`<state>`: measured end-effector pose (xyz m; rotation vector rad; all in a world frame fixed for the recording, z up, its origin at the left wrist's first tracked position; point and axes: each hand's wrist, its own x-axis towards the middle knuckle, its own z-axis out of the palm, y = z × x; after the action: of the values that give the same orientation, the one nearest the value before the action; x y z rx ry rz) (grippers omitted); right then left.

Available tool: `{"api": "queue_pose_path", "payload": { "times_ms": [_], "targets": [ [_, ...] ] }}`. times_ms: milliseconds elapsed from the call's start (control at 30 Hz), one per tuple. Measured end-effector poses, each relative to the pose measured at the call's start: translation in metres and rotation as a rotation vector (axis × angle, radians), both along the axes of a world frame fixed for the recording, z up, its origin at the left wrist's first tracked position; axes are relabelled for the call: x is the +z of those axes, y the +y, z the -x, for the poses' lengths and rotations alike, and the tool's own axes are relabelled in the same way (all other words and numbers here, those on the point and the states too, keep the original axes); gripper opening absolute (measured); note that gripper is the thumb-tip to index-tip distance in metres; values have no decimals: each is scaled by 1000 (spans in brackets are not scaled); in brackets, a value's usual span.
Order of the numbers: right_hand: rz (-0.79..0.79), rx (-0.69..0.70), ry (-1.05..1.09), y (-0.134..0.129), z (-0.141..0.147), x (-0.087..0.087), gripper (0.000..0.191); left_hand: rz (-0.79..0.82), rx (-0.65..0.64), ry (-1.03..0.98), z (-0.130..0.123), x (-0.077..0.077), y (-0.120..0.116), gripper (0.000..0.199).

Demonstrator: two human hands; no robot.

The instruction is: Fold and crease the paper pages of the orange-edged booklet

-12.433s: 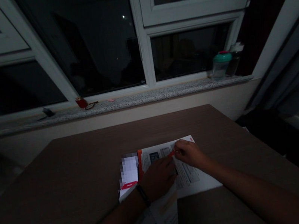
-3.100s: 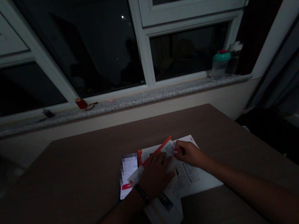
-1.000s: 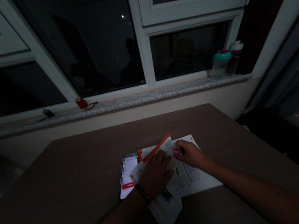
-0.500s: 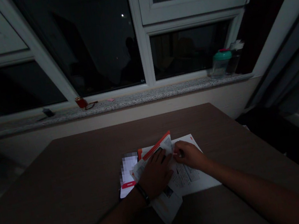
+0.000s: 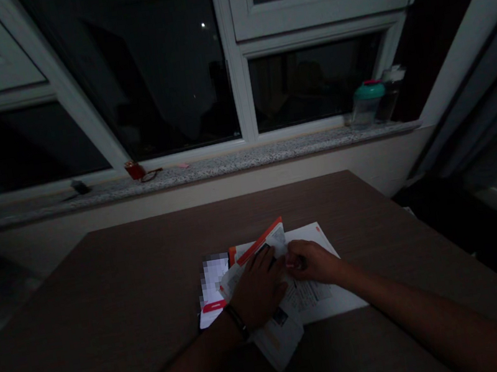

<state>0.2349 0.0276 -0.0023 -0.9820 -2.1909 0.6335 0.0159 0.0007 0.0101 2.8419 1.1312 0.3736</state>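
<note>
On the wooden table lies an open booklet or stack of printed pages (image 5: 342,303), white with an orange strip. A printed page (image 5: 277,341) is turned or folded slantwise across it, its orange edge (image 5: 261,242) pointing up to the right. Flat on this page, fingers stretched, rests my left hand (image 5: 257,285), with a dark band at the wrist. My right hand (image 5: 310,261) is closed in a pinch at the page's right edge, beside the left fingertips; the exact grip is partly hidden. A lit phone (image 5: 214,285) lies just left of the papers, partly under them.
Beyond the brown table (image 5: 147,258) runs a speckled stone windowsill (image 5: 235,160). It bears a shaker bottle with a teal lid (image 5: 369,97), a clear bottle (image 5: 391,91), a small red object (image 5: 134,170) and a small dark object (image 5: 80,187). A grey curtain (image 5: 474,93) hangs at right.
My right hand has shifted slightly left and down along the page's edge, its fingers more curled. My left hand and the papers stay in place.
</note>
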Motion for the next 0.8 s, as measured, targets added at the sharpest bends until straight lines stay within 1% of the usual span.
{"api": "queue_pose_path", "payload": {
  "times_ms": [100, 200, 267, 400, 533, 633, 700, 800],
  "targets": [
    [-22, -60, -28, 0, -1, -1, 16, 6, 6, 10, -1, 3, 0, 49],
    [-25, -165, 2, 4, -2, -5, 13, 12, 8, 16, -4, 8, 0, 47],
    [-21, -203, 24, 7, -2, -8, 13, 12, 5, 11, -6, 10, 0, 45],
    [3, -180, 34, 9, -2, -10, 15, 27, 5, -8, -7, 14, -1, 43],
    [27, -78, 39, 4, -1, -4, 18, 36, -1, -24, -7, 16, -2, 38],
    [41, -5, 38, 1, -1, 0, 19, 38, 1, -21, -7, 14, -2, 40],
    [18, -22, 16, 1, -1, 0, 17, 34, 7, -17, -6, 11, -1, 42],
    [-33, -151, 15, 4, -3, -4, 14, 21, 21, -17, -4, 6, 0, 46]
  ]
}}
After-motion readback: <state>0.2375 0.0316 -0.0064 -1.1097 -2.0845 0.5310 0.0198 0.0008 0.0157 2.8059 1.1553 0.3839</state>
